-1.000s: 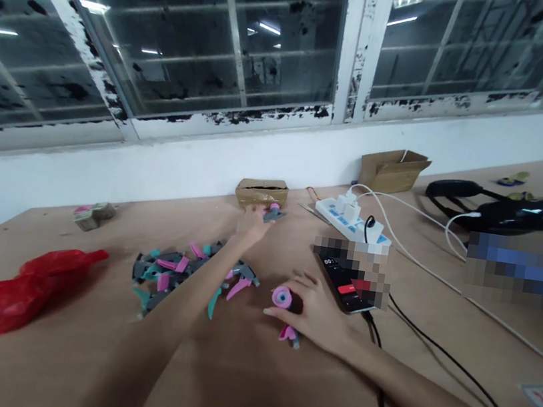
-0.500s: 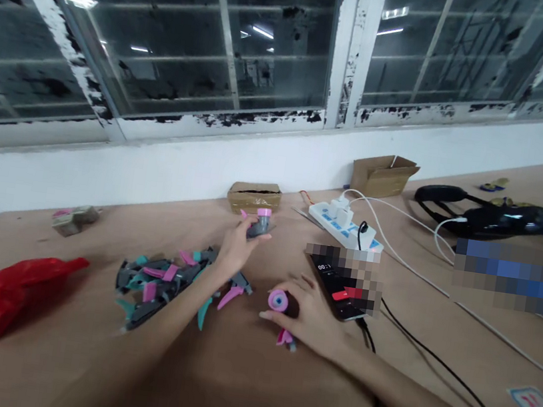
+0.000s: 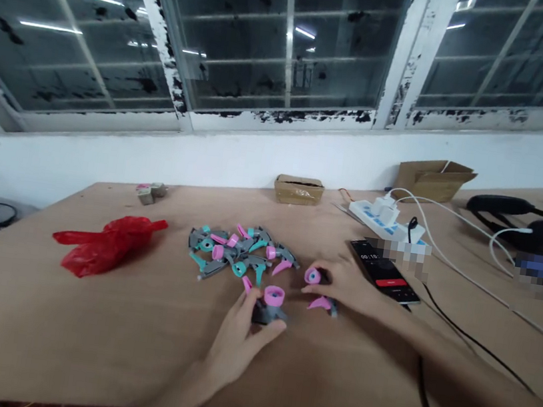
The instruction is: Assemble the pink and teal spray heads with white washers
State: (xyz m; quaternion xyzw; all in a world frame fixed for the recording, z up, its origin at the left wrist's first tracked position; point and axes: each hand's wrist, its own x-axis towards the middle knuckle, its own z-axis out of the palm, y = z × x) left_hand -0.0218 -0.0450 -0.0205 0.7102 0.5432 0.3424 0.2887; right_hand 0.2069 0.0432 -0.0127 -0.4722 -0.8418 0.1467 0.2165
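My left hand (image 3: pixel 235 336) is closed on a grey spray-bottle trigger head with a pink collar (image 3: pixel 274 296), low over the front of the table. To its right, my right hand (image 3: pixel 348 287) pinches another trigger head by its pink collar (image 3: pixel 312 276), the collar's opening facing me. A pink trigger with a grey tip (image 3: pixel 321 303) shows just below these fingers; whether it belongs to the same piece I cannot tell. Beyond my left hand lies a loose pile of trigger heads (image 3: pixel 239 253), grey with pink or teal parts.
A crumpled red plastic bag (image 3: pixel 109 245) lies left of the pile. On the right are a phone (image 3: pixel 383 273) with a black cable and a white power strip (image 3: pixel 375 217). Cardboard boxes (image 3: pixel 298 192) stand along the wall, under the windows.
My left hand has come back from above the pile toward the table's front, still holding a trigger head. My right hand keeps its pinch. The view has shifted left.
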